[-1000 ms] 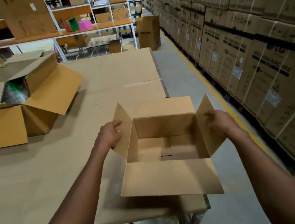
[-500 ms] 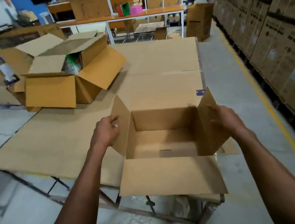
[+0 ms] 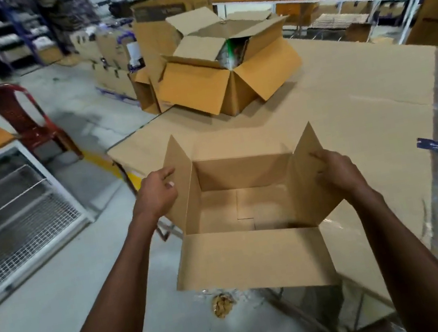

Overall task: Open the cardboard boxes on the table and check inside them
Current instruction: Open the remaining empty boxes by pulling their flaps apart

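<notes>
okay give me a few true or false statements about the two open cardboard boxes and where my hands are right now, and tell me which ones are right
1. The near box has nothing visible inside. True.
2. The left hand grips the near box's left side flap. True.
3. The right hand rests flat on the table, away from any box. False: it holds the near box's right side flap.
4. The far box has all its flaps closed. False: its flaps are folded open, and something greenish shows inside.
5. The near box's front flap hangs out toward the person. True.
6. A blue chair stands left of the table. False: the chair there is red.
</notes>
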